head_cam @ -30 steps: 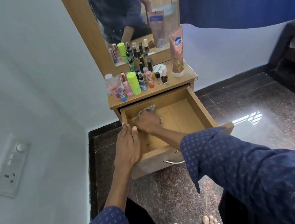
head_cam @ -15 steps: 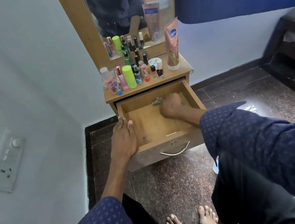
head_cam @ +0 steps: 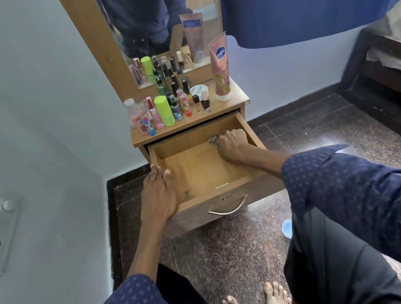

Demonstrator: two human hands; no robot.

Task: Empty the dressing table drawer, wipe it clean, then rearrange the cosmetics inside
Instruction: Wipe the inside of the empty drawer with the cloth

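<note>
Here the drawer (head_cam: 206, 177) stands pulled out beneath the worktop (head_cam: 217, 118), its wooden floor bare except at the far right corner, where the right hand (head_cam: 232, 143) is clenched around a crumpled cloth (head_cam: 213, 140) and presses it down. The left hand (head_cam: 158, 198) lies flat, fingers straight, over the drawer's near left corner, grasping nothing. The cosmetics (head_cam: 167, 105), small bottles and a tall pink tube (head_cam: 220, 69), stand upright together on the worktop before the mirror (head_cam: 155, 13).

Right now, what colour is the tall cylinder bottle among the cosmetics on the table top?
Bright lime green: the cylinder bottle, seen best in the head view.
</note>
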